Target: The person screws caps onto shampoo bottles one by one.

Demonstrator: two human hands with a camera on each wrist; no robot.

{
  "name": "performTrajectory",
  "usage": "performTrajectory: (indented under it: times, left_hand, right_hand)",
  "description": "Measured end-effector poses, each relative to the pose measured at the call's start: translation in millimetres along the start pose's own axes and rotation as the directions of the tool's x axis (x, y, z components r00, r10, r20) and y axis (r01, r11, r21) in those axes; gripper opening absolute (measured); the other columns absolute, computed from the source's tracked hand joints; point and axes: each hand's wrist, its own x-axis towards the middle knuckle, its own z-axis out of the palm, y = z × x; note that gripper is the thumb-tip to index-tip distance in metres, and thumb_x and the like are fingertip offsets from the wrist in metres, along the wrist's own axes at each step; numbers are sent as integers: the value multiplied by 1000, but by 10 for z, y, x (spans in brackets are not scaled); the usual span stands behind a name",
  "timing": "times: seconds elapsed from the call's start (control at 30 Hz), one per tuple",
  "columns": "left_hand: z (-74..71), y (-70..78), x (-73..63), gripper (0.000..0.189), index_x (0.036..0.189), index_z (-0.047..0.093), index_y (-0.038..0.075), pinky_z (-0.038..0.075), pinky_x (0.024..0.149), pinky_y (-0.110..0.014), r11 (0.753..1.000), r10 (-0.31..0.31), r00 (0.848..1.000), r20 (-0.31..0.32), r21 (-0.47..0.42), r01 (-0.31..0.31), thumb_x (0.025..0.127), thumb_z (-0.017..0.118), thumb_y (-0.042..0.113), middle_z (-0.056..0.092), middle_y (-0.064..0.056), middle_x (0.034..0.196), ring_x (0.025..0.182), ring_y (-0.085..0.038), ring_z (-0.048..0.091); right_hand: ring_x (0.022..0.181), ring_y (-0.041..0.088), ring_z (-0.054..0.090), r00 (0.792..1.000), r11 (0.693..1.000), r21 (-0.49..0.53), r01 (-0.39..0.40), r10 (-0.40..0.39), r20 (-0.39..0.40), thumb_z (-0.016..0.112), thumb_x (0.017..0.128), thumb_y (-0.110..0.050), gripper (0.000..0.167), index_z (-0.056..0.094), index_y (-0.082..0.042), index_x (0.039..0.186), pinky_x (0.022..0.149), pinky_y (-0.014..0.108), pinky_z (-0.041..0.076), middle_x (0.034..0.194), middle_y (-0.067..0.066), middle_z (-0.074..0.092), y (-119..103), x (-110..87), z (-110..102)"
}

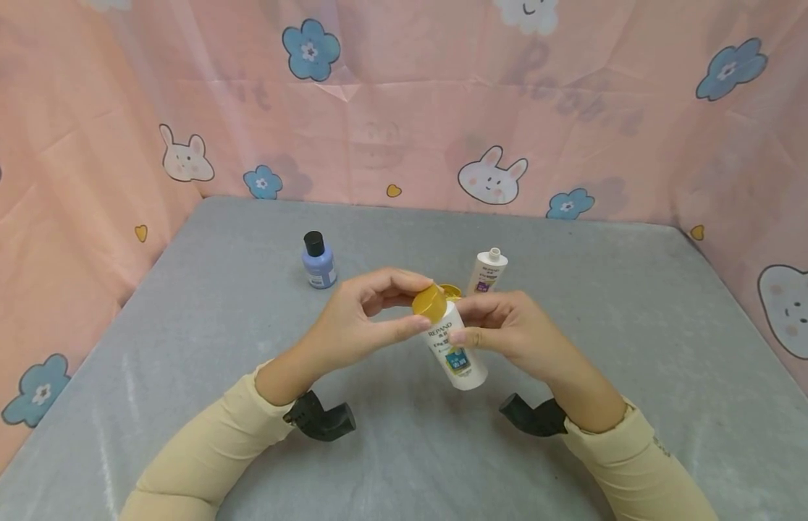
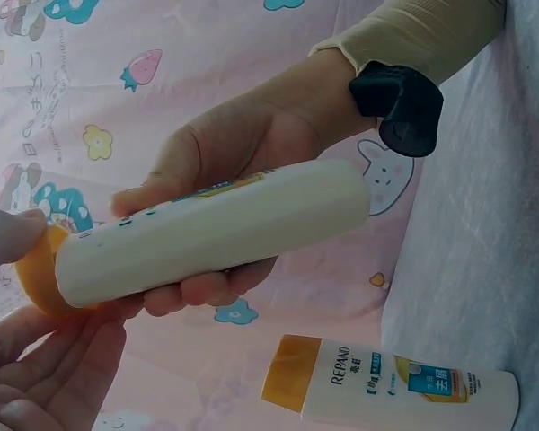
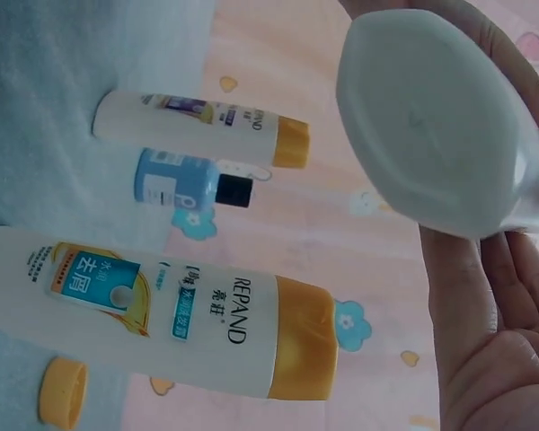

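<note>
Held above the table is a white bottle (image 1: 457,354) with REPAND lettering and a teal label, tilted with its top to the left. My right hand (image 1: 518,333) grips its body between thumb and fingers. My left hand (image 1: 365,311) pinches the yellow cap (image 1: 430,304), which sits slightly askew at the bottle's top. In the left wrist view, left-hand fingertips surround the cap (image 2: 41,271) and the right hand (image 2: 242,144) wraps the bottle (image 2: 216,233) from behind. The right wrist view shows its base (image 3: 422,121).
A blue bottle with a black cap (image 1: 319,265) stands behind left. An uncapped white bottle (image 1: 489,270) stands behind right. The right wrist view shows a large teal-labelled bottle (image 3: 207,332), a purple-labelled one with a yellow cap (image 3: 189,127), and a loose yellow cap (image 3: 63,393).
</note>
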Motion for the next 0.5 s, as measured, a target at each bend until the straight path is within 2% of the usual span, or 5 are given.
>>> performTrajectory:
  times: [0.07, 0.17, 0.33, 0.5]
  left_hand:
    - [1, 0, 3, 37, 120, 61, -11, 57, 98, -36, 1000, -8, 1000, -2, 3, 8, 84, 70, -11, 66, -25, 121, 107, -24, 67]
    - [12, 8, 15, 37, 123, 63, -7, 57, 98, -35, 999, -41, 999, -33, 27, 42, 87, 71, -6, 67, -21, 122, 108, -25, 67]
    - [45, 23, 33, 34, 122, 66, 0, 57, 96, -28, 991, -96, 990, -101, 82, 104, 89, 73, 3, 69, -13, 120, 105, -21, 68]
    - [56, 16, 33, 32, 119, 68, 0, 57, 95, -26, 987, -47, 993, -110, 150, 63, 88, 74, 4, 70, -12, 116, 103, -19, 68]
  right_hand:
    - [91, 12, 70, 1000, 1000, -16, 6, -6, -15, 69, 93, -10, 35, 63, 16, 116, 83, 28, 60, 100, -10, 74, 7, 0, 3]
    - [90, 12, 71, 996, 996, -90, -6, -2, -87, 71, 91, -8, 30, 67, 12, 114, 80, 29, 61, 101, -2, 75, 14, 6, 21]
    - [90, 11, 72, 977, 969, -229, -93, 45, -206, 74, 89, -9, 24, 72, 2, 110, 76, 28, 62, 106, 15, 73, 7, 23, 67]
    - [91, 15, 72, 973, 957, -263, -125, 67, -219, 75, 89, -11, 25, 73, 0, 111, 76, 26, 62, 109, 16, 73, -11, 22, 91]
